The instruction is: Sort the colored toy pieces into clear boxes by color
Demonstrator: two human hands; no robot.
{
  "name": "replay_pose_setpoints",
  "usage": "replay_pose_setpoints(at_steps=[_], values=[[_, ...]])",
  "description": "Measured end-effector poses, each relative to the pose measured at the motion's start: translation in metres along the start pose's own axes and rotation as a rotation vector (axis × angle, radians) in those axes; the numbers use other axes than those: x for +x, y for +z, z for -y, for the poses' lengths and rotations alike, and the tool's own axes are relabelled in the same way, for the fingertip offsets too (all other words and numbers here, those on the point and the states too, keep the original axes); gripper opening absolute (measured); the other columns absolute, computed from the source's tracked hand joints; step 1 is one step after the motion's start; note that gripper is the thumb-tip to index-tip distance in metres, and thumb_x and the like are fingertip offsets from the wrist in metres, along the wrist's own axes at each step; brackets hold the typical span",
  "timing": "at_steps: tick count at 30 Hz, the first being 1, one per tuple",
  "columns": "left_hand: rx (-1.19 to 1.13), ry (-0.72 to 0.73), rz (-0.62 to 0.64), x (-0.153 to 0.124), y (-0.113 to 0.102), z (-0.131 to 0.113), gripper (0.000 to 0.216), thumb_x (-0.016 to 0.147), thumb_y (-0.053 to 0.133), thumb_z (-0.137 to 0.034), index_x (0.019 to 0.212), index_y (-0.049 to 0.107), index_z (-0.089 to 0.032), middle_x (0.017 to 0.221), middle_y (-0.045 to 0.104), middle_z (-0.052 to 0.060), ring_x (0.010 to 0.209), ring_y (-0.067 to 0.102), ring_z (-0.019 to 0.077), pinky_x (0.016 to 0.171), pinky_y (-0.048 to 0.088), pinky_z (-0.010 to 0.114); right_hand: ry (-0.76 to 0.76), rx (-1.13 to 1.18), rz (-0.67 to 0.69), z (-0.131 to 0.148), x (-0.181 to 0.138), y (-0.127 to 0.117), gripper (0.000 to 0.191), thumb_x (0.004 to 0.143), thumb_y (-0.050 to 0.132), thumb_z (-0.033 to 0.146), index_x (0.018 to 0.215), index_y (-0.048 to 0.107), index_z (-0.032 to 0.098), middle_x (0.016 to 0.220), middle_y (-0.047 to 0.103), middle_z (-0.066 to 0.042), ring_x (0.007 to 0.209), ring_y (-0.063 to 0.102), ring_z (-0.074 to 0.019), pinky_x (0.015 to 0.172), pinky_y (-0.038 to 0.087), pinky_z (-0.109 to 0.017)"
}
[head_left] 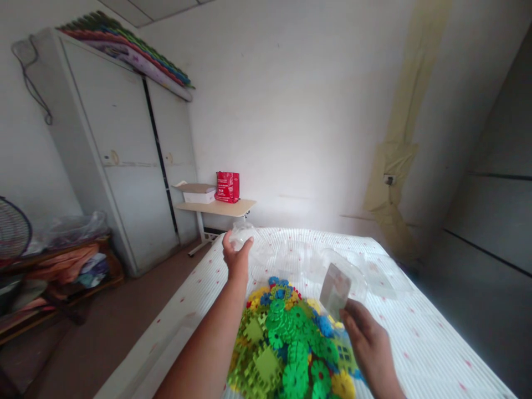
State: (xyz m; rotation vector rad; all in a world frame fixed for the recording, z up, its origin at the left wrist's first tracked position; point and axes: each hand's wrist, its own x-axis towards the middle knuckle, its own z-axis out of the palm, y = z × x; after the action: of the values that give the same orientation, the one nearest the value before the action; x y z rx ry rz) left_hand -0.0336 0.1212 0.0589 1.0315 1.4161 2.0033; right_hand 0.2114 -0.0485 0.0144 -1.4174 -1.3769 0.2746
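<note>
My left hand [236, 256] reaches to the table's far left part, its thumb and fingers curled around a clear plastic container [244, 230]. Closed on the edge of a flat, see-through rectangular plastic piece [334, 291] is my right hand [369, 341], at the right side of the pile. Between my arms lies a heap of plastic building pieces: green notched discs [297, 324], olive square gear pieces [266, 363], and blue [324, 326] and yellow ones [343, 383]. More clear plastic containers [376, 277] stand behind my right hand; their exact shapes are hard to make out.
A striped white cloth with red spots covers the table [419, 332]. Beyond its far left corner stands a small side table [220, 207] with a white box [199, 195] and a red bag [227, 187]. A grey cabinet [137, 188] and a fan [12, 230] are at the left.
</note>
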Motion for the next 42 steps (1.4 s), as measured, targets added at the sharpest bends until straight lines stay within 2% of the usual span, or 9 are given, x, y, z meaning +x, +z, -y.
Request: replay_pose_setpoints(at_steps=[4, 10, 16, 20, 24, 27, 31, 33, 42], values=[[0.124, -0.014, -0.092, 0.009, 0.007, 0.024, 0.073, 0.057, 0.075, -0.028, 0.117, 0.034, -0.022, 0.109, 0.046, 0.004, 0.1, 0.051, 0.0174, 0.092, 0.04, 0.034, 0.002, -0.022, -0.044, -0.001, 0.0, -0.002, 0.035, 0.077, 0.049, 0.046, 0.088, 0.065, 0.018, 0.087, 0.071, -0.006, 0.077, 0.066, -0.0196, 0.066, 0.054, -0.023], [0.234, -0.1, -0.086, 0.0, 0.003, 0.049, 0.079, 0.054, 0.076, -0.026, 0.118, 0.03, -0.017, 0.113, 0.038, 0.009, 0.108, 0.045, 0.0226, 0.094, 0.037, 0.037, -0.011, -0.046, -0.021, -0.001, 0.001, -0.002, 0.035, 0.077, 0.049, 0.047, 0.089, 0.066, 0.018, 0.089, 0.071, -0.005, 0.078, 0.066, -0.0193, 0.068, 0.053, -0.023], [0.374, -0.191, 0.058, -0.014, -0.011, 0.046, 0.107, 0.046, 0.077, -0.016, 0.133, 0.016, -0.028, 0.122, 0.037, 0.011, 0.111, 0.048, 0.0304, 0.09, 0.039, 0.043, 0.007, -0.024, -0.005, 0.003, 0.0, -0.002, 0.037, 0.076, 0.049, 0.047, 0.089, 0.066, 0.018, 0.089, 0.071, -0.006, 0.079, 0.066, -0.02, 0.067, 0.053, -0.023], [0.515, -0.287, 0.099, -0.022, -0.023, 0.04, 0.117, 0.037, 0.075, -0.006, 0.135, 0.016, -0.029, 0.138, 0.022, 0.019, 0.12, 0.038, 0.0415, 0.095, 0.031, 0.052, 0.011, -0.017, -0.004, 0.005, -0.001, -0.003, 0.037, 0.076, 0.048, 0.047, 0.089, 0.066, 0.017, 0.089, 0.071, -0.007, 0.079, 0.066, -0.0201, 0.065, 0.053, -0.022], [0.688, -0.224, 0.158, -0.024, -0.036, 0.039, 0.118, 0.043, 0.071, -0.008, 0.137, 0.003, -0.028, 0.145, 0.009, 0.016, 0.127, 0.031, 0.0346, 0.099, 0.032, 0.04, 0.004, -0.019, -0.006, 0.005, -0.001, -0.004, 0.037, 0.077, 0.048, 0.047, 0.089, 0.066, 0.017, 0.09, 0.07, -0.007, 0.08, 0.066, -0.0196, 0.066, 0.053, -0.022], [0.898, -0.127, 0.297, -0.024, -0.043, 0.04, 0.106, 0.053, 0.063, -0.005, 0.139, 0.004, -0.028, 0.145, 0.01, 0.013, 0.128, 0.033, 0.0264, 0.098, 0.034, 0.029, 0.005, -0.01, -0.007, 0.005, 0.0, -0.003, 0.036, 0.077, 0.048, 0.047, 0.088, 0.065, 0.017, 0.09, 0.07, -0.008, 0.079, 0.066, -0.0193, 0.065, 0.053, -0.021], [1.09, -0.036, 0.474, -0.023, -0.046, 0.045, 0.064, 0.061, 0.054, -0.003, 0.122, 0.046, -0.021, 0.14, 0.026, 0.012, 0.124, 0.04, 0.0251, 0.1, 0.031, 0.028, 0.002, -0.004, -0.029, 0.005, 0.0, -0.004, 0.036, 0.076, 0.049, 0.048, 0.087, 0.066, 0.017, 0.088, 0.071, -0.007, 0.075, 0.066, -0.019, 0.063, 0.053, -0.021], [1.092, -0.022, 0.499, -0.023, -0.044, 0.048, 0.045, 0.065, 0.053, -0.008, 0.108, 0.057, -0.02, 0.133, 0.039, 0.01, 0.123, 0.04, 0.0244, 0.1, 0.031, 0.03, 0.002, -0.013, -0.031, 0.005, 0.0, -0.004, 0.036, 0.076, 0.049, 0.047, 0.087, 0.066, 0.017, 0.087, 0.071, -0.007, 0.074, 0.066, -0.0189, 0.063, 0.053, -0.021], [1.099, 0.058, 0.554, -0.016, -0.017, 0.058, 0.021, 0.071, 0.054, -0.019, 0.089, 0.064, -0.02, 0.1, 0.063, 0.006, 0.129, 0.027, 0.0205, 0.098, 0.03, 0.027, 0.018, -0.017, 0.009, 0.004, -0.002, -0.002, 0.036, 0.076, 0.049, 0.047, 0.088, 0.066, 0.017, 0.09, 0.071, -0.007, 0.079, 0.066, -0.0198, 0.065, 0.053, -0.021]])
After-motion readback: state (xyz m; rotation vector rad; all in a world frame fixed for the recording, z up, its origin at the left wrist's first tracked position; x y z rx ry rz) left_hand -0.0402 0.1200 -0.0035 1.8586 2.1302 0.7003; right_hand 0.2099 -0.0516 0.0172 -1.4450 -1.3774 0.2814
